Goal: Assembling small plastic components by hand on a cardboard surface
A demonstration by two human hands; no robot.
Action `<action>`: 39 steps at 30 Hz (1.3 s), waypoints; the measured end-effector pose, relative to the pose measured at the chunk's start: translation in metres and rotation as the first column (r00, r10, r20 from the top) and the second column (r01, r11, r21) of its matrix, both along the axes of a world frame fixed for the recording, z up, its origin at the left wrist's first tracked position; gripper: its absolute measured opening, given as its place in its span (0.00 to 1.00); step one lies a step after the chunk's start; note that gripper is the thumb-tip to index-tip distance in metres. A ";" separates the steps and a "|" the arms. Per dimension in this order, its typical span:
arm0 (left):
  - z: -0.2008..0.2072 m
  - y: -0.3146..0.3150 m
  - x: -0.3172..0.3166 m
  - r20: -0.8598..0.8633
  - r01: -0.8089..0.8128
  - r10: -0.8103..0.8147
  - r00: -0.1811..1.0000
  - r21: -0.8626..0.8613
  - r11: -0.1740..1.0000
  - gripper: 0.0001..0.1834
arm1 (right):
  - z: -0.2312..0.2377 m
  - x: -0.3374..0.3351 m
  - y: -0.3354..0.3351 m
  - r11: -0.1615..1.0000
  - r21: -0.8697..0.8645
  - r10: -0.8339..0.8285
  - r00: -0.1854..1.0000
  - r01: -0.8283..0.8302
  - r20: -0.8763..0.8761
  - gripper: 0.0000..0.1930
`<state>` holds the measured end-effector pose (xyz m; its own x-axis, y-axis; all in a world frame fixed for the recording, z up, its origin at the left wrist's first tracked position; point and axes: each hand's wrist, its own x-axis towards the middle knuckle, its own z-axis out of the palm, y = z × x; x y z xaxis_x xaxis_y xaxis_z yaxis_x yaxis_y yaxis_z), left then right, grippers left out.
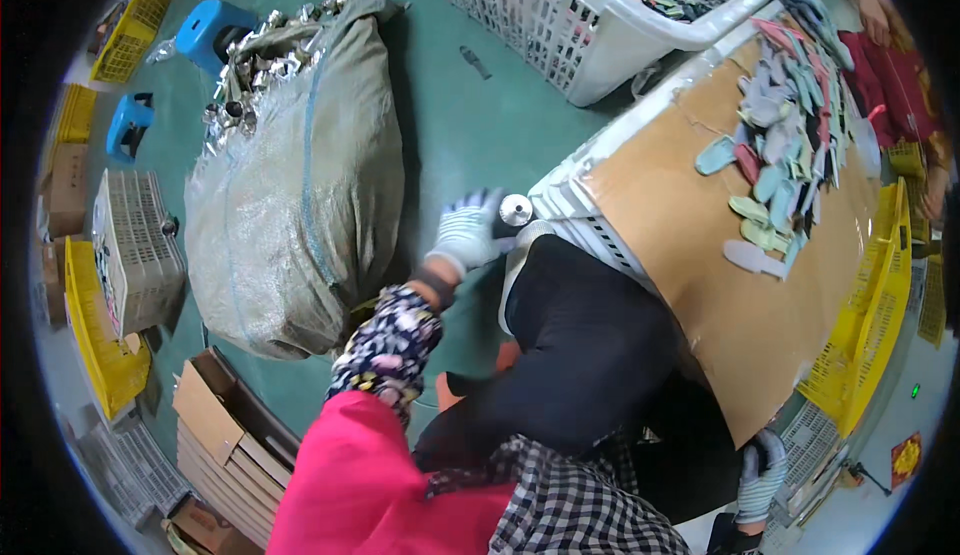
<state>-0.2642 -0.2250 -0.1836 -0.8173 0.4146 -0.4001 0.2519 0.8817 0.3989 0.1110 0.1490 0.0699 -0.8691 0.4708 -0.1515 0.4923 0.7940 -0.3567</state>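
Observation:
My left hand [467, 232], in a pale striped glove, reaches low between the big woven sack and the table. Its fingers and thumb are apart. Just past the fingertips is a small round silver metal piece [516, 210], beside the white crate-like stand under the table; whether they touch is unclear. My right hand [764, 467], in a striped glove, hangs by the near right edge of the cardboard tabletop [690, 225], its fingers partly hidden. A pile of flat pastel slipper-shaped pieces [775, 155] lies on the cardboard. Shiny metal pieces [265, 65] fill the mouth of the woven sack [300, 185].
A white basket [560, 25] of small coloured pieces stands at the back. Blue stools [210, 35], a pale crate [140, 250] and yellow baskets [95, 345] line the left. Folded cardboard [225, 445] leans lower left. A co-worker's hand [872, 13] shows far right, near another yellow basket [860, 325].

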 end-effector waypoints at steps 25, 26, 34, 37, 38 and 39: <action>0.293 0.022 0.122 0.472 -0.591 -0.426 0.772 0.779 -0.208 0.30 | 0.037 -0.020 -0.084 0.875 -0.442 -0.048 0.872 -0.199 -0.487 0.22; 0.291 0.040 0.134 0.229 -0.299 -0.356 0.906 0.942 -0.154 0.28 | 0.043 -0.017 -0.096 0.823 -0.498 -0.032 0.855 -0.272 -0.518 0.31; 0.323 0.224 0.302 -0.607 0.750 -0.738 0.295 0.625 -0.215 0.26 | -0.005 0.065 -0.131 -0.154 -0.629 -0.943 0.304 -0.762 -0.137 0.53; 0.310 0.260 0.348 -0.373 0.719 -0.871 0.319 0.694 -0.034 0.31 | -0.050 0.111 -0.110 0.105 -0.575 -0.978 -0.188 -0.811 0.086 0.50; 0.302 0.268 0.357 -0.341 0.778 -0.903 0.261 0.629 -0.012 0.34 | -0.066 0.123 -0.104 0.177 -0.584 -0.943 -0.307 -0.792 0.130 0.49; 0.294 0.274 0.364 -0.306 0.825 -0.932 0.193 0.565 -0.015 0.37 | -0.080 0.134 -0.097 0.246 -0.590 -0.902 -0.404 -0.769 0.151 0.48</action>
